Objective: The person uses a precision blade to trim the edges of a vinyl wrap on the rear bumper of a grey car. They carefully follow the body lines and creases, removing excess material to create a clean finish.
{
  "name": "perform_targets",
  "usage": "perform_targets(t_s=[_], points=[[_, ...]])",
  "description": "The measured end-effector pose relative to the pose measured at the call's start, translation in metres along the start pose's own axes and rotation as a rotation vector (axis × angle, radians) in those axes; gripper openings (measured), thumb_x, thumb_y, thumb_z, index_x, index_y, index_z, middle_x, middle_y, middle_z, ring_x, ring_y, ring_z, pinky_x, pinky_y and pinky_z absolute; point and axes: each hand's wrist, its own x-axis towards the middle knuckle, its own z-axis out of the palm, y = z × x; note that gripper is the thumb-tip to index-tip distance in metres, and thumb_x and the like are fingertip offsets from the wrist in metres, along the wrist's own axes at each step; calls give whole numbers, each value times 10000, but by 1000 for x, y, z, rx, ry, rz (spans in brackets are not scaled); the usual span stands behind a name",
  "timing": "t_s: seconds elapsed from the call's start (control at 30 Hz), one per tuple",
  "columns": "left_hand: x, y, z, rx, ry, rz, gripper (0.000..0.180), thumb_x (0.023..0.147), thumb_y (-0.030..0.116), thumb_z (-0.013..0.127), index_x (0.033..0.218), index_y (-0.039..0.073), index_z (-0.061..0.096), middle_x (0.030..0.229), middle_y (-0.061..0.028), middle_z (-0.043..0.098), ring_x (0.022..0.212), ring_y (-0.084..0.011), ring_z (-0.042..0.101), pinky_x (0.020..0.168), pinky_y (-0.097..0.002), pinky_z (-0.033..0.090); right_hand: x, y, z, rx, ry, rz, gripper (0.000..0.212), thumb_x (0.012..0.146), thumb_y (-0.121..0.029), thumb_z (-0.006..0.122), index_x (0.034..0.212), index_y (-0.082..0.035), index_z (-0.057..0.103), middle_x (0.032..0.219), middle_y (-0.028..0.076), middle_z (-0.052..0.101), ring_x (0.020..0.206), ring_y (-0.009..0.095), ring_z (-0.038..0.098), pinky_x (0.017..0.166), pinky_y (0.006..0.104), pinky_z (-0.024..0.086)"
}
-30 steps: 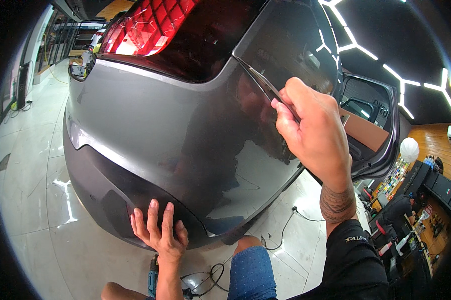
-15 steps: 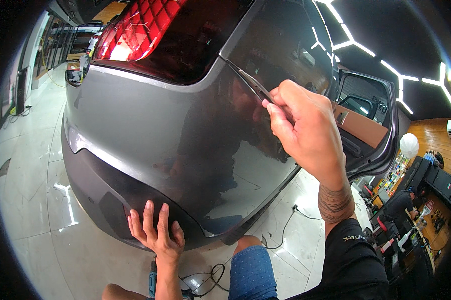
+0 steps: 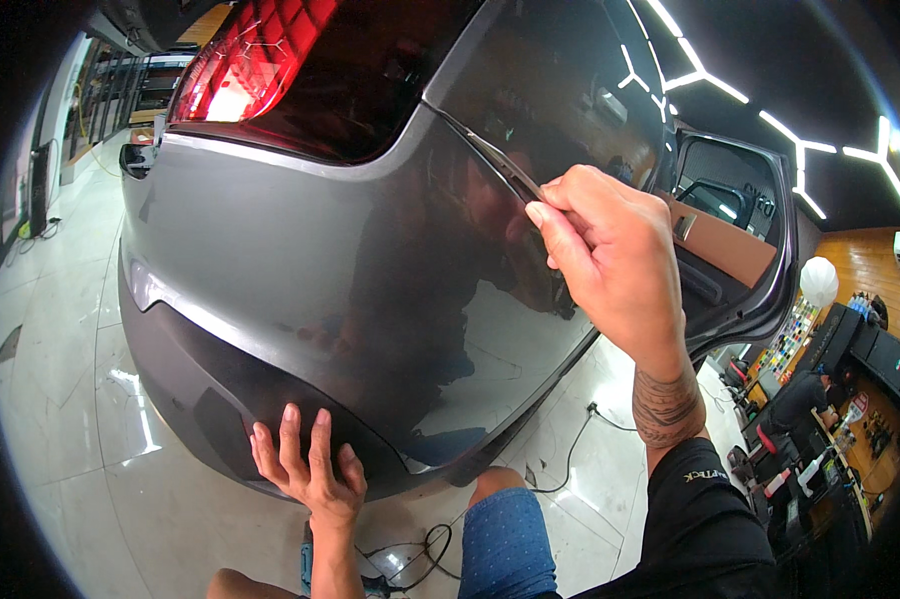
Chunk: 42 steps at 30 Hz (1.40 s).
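The rear corner of a dark grey car fills the middle, its glossy grey bumper (image 3: 260,225) below a red and black tail light (image 3: 260,70). My right hand (image 3: 614,255) is closed, thumb and fingers pinching slim dark metal tweezers (image 3: 497,156). Their thin tip reaches the body seam beside the lower corner of the light; whether it grips anything there is too small to tell. My left hand (image 3: 315,477) rests with spread fingers against the dark lower trim (image 3: 205,374) of the bumper and holds nothing.
An open car door (image 3: 734,245) with a brown panel stands at the right. Behind it, another person (image 3: 804,404) is at a cluttered workbench. A blue power tool (image 3: 307,564) and a black cable (image 3: 435,554) lie on the tiled floor by my knees.
The car has shifted slightly left and up in the picture. Both hands keep nearly the same place and hold, and the tweezers' tip stays at the seam.
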Motion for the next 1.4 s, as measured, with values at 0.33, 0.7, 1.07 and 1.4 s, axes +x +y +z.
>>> perform_targets(t_s=[0.33,0.7,1.07,1.4], points=[[-2,-2,4,10,12,-19,317,867,240,511,1118,107,652,1343,-109,486,1337,-344,279,1077,-509,234,-5,7,9,81,111,-2,110,800,-5,639,741,13,548,655,128,525,520,269,510,483,329,388],[-2,-4,4,20,8,-17,316,863,218,510,1124,106,648,1346,-116,480,1339,-348,272,1087,-504,230,-8,12,13,84,155,-24,79,793,-7,659,769,13,587,674,124,552,526,250,536,483,315,402],[0,-2,4,27,9,6,359,854,152,485,1188,85,599,1347,-135,474,1340,-363,283,1104,-483,210,-14,17,14,119,172,2,68,781,0,679,813,31,628,736,138,608,565,242,599,500,293,444],[0,-3,5,34,3,1,366,849,157,490,1190,80,597,1348,-137,474,1340,-369,281,1104,-487,206,-18,20,14,118,177,1,79,774,17,684,833,39,636,750,136,613,562,231,602,497,280,447]])
